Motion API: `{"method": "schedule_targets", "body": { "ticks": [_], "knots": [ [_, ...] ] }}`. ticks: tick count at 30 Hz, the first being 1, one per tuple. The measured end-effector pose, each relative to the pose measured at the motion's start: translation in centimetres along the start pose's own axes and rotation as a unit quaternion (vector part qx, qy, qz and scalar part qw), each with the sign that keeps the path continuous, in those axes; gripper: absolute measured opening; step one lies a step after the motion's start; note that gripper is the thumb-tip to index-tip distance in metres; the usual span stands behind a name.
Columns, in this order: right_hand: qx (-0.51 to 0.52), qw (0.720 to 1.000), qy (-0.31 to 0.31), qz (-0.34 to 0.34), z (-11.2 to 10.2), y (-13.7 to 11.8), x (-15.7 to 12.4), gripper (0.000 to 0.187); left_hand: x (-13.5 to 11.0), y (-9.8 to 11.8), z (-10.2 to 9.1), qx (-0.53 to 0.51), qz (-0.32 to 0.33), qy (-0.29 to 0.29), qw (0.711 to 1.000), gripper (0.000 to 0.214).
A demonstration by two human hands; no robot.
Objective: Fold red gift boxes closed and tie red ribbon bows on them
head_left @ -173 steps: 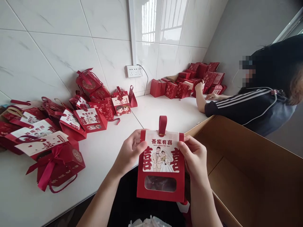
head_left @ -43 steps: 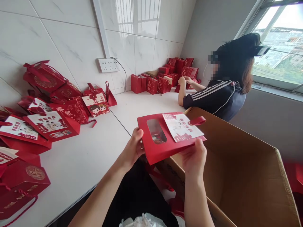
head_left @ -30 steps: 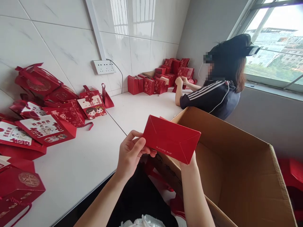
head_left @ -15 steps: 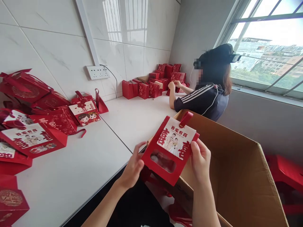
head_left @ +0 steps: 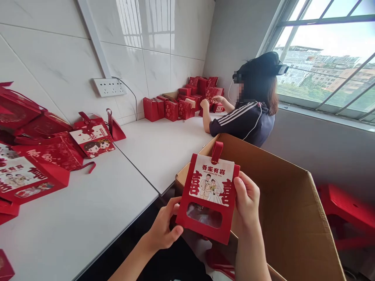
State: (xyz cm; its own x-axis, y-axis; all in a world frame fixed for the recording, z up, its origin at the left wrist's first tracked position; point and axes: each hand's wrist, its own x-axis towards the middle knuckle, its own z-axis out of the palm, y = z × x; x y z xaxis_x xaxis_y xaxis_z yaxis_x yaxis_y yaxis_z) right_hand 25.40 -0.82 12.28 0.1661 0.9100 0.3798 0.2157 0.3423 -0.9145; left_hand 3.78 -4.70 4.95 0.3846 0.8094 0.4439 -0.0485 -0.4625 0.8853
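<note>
A red paper gift box (head_left: 205,226) is held up in front of me, slightly tilted. Its white front panel carries red characters and a drawn wedding couple. A red ribbon loop stands at the top, and through a clear window low on the front something inside shows, too unclear to name. My right hand (head_left: 247,197) grips the right edge, thumb on the front and fingers behind. At the lower left corner, my left hand (head_left: 164,224) steadies the box, its fingertips partly hidden behind it. Beneath and behind the box stands an open cardboard carton (head_left: 287,218).
Red gift boxes (head_left: 43,171) are piled on the white table (head_left: 88,210) at left. More boxes (head_left: 178,109) stand by the wall, where a co-worker (head_left: 246,121) sits handling one. A red stool (head_left: 345,207) is right of the carton. A power strip (head_left: 109,87) hangs on the wall.
The gift box has turned more upright and faces me more squarely, a little lower. Both hands stay on it. The whole view has shifted slightly.
</note>
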Motion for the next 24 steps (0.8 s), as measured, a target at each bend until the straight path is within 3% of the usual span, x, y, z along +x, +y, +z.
{"method": "schedule_targets", "body": {
  "ticks": [2, 5, 9, 13, 15, 18, 24],
  "knots": [
    [-0.049, 0.998, 0.033, 0.002, -1.2, -0.3, 0.1, 0.038, 0.7, -0.8, 0.0, 0.035, 0.014, 0.031, 0.999, 0.052],
    [-0.121, 0.988, 0.057, 0.071, -4.2, -0.4, 0.6, 0.035, 2.6, -2.7, 0.3, 0.202, -0.023, 0.084, 0.976, 0.032],
    [-0.195, 0.96, -0.013, 0.203, -8.6, 2.1, 2.8, 0.021, 4.8, -5.0, 1.1, 0.41, -0.075, 0.009, 0.909, 0.028],
    [-0.282, 0.915, -0.035, 0.286, -10.2, 6.8, 7.3, 0.014, 5.0, -5.9, 1.3, 0.429, -0.102, -0.047, 0.896, 0.028],
    [-0.328, 0.896, -0.007, 0.299, -9.4, 9.6, 9.8, 0.017, 4.7, -5.9, 1.1, 0.424, -0.107, -0.059, 0.897, 0.026],
    [-0.379, 0.876, 0.001, 0.3, -6.4, 14.5, 12.4, 0.028, 4.4, -5.5, 0.8, 0.421, -0.111, -0.071, 0.898, 0.026],
    [-0.457, 0.806, -0.08, 0.369, 1.2, 23.7, 12.4, 0.032, 5.0, -4.5, 0.8, 0.4, -0.158, -0.099, 0.897, 0.028]
  ]
}}
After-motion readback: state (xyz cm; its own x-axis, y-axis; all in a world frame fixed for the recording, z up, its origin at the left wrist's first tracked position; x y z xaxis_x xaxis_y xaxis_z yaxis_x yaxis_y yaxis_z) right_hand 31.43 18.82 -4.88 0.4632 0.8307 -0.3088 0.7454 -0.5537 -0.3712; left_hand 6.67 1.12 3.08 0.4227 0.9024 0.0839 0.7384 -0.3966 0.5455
